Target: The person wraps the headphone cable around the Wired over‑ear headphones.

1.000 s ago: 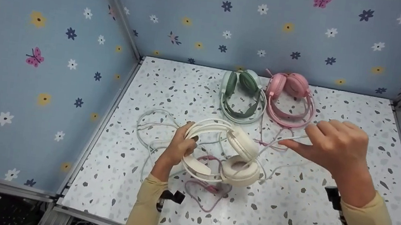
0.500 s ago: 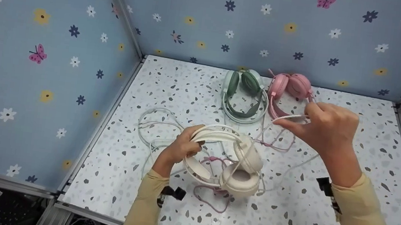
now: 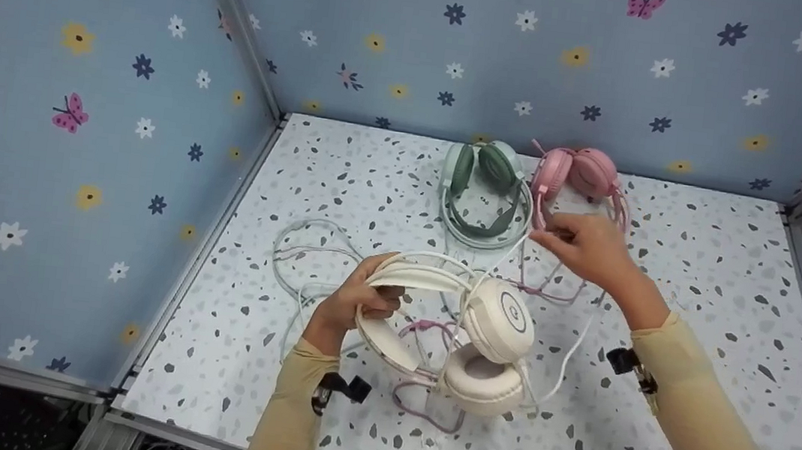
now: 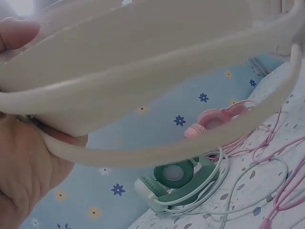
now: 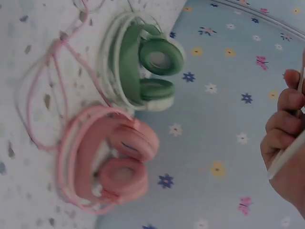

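White over-ear headphones [image 3: 500,319] are held above the table, tilted, with an ear cup's outer logo facing up in the head view. My left hand [image 3: 356,301] grips their headband, fingers and thumb around it. In the left wrist view the headband [image 4: 143,67] fills the upper part, beside the left hand [image 4: 24,167]. My right hand [image 3: 587,250] pinches a white cable [image 3: 505,257] that runs across the headphones. In the right wrist view, curled fingers of the right hand [image 5: 286,133] hold the cable at the right edge.
Green headphones [image 3: 488,190] and pink headphones [image 3: 580,177] lie side by side at the back of the speckled table [image 3: 361,175]. Pale green cable loops [image 3: 276,263] and pink cables [image 3: 436,418] lie on it. A flowered blue wall [image 3: 460,35] stands behind.
My right hand has swung left with the cable, which now crosses the headphones. The headphones have turned in my left hand, so an ear cup's outer face shows.
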Tool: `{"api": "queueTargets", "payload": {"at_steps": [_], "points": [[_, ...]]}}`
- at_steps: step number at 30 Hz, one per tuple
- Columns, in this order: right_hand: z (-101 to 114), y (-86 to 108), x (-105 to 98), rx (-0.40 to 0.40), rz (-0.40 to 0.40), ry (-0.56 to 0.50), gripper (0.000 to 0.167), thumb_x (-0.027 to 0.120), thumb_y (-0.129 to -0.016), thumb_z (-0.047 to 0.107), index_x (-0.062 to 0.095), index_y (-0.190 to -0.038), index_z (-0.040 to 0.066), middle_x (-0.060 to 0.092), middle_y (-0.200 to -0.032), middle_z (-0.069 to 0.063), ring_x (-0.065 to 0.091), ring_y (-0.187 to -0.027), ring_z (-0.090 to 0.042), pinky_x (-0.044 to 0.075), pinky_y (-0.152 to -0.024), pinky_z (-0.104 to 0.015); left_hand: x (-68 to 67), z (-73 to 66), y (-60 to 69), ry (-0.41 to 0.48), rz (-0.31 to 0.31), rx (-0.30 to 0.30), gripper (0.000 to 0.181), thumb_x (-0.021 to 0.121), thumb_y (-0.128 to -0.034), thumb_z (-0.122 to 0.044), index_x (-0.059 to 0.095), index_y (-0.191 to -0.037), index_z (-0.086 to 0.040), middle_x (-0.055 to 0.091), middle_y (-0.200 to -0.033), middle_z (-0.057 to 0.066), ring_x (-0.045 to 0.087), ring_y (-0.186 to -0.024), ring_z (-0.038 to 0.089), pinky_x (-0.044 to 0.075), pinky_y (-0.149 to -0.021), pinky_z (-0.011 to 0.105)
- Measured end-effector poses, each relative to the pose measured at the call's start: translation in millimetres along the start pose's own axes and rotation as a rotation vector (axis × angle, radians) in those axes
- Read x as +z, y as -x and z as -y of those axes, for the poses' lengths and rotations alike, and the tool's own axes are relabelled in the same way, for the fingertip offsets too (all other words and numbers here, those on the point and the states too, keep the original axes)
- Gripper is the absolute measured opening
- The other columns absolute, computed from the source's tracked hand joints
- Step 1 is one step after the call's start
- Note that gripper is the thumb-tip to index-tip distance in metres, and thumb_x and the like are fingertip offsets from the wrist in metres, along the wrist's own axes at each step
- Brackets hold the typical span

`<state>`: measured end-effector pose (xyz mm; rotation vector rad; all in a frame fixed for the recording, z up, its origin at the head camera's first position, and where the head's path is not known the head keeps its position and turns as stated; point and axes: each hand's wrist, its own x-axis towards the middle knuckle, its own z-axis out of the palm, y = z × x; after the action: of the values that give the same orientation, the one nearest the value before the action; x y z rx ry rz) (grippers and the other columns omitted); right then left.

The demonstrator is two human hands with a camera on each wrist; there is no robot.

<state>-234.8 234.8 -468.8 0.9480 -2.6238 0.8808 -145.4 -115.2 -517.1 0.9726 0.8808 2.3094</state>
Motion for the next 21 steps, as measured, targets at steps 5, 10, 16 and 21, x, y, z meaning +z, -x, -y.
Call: {"api": "queueTargets", "payload": {"at_steps": [5, 10, 16, 21], "points": [[-10, 20.7, 37, 0.233, 0.165, -0.369, 0.035, 0.061, -0.097, 0.024, 0.058, -0.067, 0.008, 0.045, -0.057, 0.0, 0.037, -0.05, -0.008, 0.034, -0.05, -0.027, -7.1, 3.6, -2.6, 0.237, 0.062, 0.088, 0.06, 0.037, -0.0744, 0.016, 0.059, -0.127, -0.005, 0.022, -0.059, -0.001, 0.024, -0.042, 0.005, 0.022, -0.037, 0.018], [-1, 45.1, 57, 0.317, 0.222, -0.537, 0.042, 0.051, -0.102, 0.015, 0.055, -0.065, -0.003, 0.048, -0.056, -0.005, 0.035, -0.047, -0.006, 0.033, -0.049, -0.024, -15.7, 8.3, 1.6, 0.359, 0.019, 0.169, 0.023, 0.042, -0.0806, 0.013, 0.048, -0.093, -0.005, 0.02, -0.06, -0.002, 0.022, -0.043, 0.006, 0.024, -0.039, 0.016], [-27, 77.6, 84, 0.501, 0.236, -0.954, 0.051, 0.038, -0.106, 0.02, 0.035, -0.064, -0.008, 0.038, -0.048, 0.003, 0.037, -0.037, -0.006, 0.031, -0.037, -0.023, -14.7, 9.9, 5.3, 0.489, -0.027, 0.215, 0.021, 0.041, -0.0796, 0.012, 0.038, -0.082, -0.009, 0.022, -0.059, -0.003, 0.021, -0.045, 0.005, 0.025, -0.042, 0.014], [-38, 89.2, 104, 0.669, 0.143, -1.105, 0.045, 0.047, -0.103, 0.036, 0.043, -0.067, 0.009, 0.036, -0.055, 0.004, 0.032, -0.043, -0.007, 0.027, -0.041, -0.023, -12.3, 11.1, 1.7, 0.654, -0.014, 0.245, 0.022, 0.046, -0.08, 0.007, 0.052, -0.093, -0.01, 0.023, -0.058, -0.006, 0.022, -0.045, 0.004, 0.025, -0.044, 0.014]]}}
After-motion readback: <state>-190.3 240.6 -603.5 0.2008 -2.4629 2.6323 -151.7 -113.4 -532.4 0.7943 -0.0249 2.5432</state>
